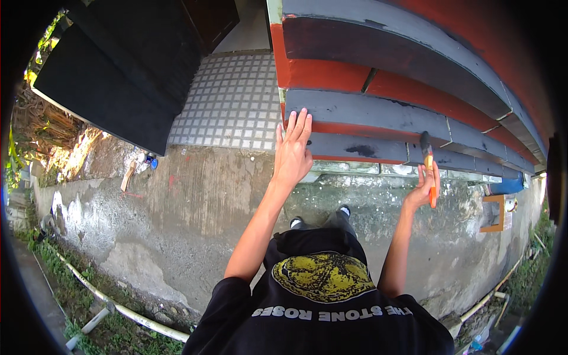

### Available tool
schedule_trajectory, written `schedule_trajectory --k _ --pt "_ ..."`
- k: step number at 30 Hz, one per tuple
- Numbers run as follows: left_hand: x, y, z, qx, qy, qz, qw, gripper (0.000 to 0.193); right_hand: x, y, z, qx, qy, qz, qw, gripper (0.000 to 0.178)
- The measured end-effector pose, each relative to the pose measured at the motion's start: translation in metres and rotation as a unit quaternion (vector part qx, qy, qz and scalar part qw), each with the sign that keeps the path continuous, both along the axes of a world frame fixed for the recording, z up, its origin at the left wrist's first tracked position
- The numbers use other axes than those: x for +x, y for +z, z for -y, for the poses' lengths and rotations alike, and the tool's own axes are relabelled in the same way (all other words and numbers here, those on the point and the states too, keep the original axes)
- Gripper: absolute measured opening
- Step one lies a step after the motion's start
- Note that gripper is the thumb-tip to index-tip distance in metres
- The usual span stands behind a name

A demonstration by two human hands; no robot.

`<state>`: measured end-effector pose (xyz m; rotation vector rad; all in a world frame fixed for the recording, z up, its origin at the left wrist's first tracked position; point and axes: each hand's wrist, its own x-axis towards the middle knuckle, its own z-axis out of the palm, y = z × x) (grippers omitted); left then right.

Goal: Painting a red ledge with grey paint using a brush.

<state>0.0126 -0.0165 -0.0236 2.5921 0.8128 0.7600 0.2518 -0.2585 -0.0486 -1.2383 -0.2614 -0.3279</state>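
In my right hand (421,188) is a paintbrush (430,165) with an orange handle, its dark bristles pointing up at the edge of a grey ledge (367,109). The bristles look to be at or against that edge; I cannot tell if they touch. My left hand (293,148) lies with fingers stretched out, the fingertips on the left end of the same ledge. Dark, wet-looking patches mark the lower grey ledge (331,145). Red wall strips (331,74) run between the ledges.
A black panel (106,83) stands at the left beside a tiled floor (225,100). On the concrete ground lie a blue lid-like item (154,163) and a piece of wood (128,176). A wooden frame (500,214) and a blue container (507,184) sit at the right. A pale pipe (130,313) runs behind me.
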Motion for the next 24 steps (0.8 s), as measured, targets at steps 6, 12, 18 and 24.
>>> schedule_trajectory --k 6,12,18,24 --pt "0.003 0.002 0.001 -0.001 -0.002 0.002 1.000 0.082 -0.060 -0.011 -0.051 0.024 0.060 -0.050 0.997 0.031" --pt "0.002 0.002 0.000 0.016 0.000 -0.010 1.000 0.082 -0.105 -0.018 -0.072 -0.023 0.258 -0.004 0.966 0.036" --pt "0.002 0.002 0.001 0.014 0.001 -0.009 1.000 0.081 -0.051 -0.021 -0.043 -0.034 0.161 0.004 0.986 0.033" --pt "0.001 0.000 0.000 0.017 0.002 -0.017 1.000 0.081 -0.002 -0.020 -0.010 0.048 0.022 -0.003 0.999 0.034"
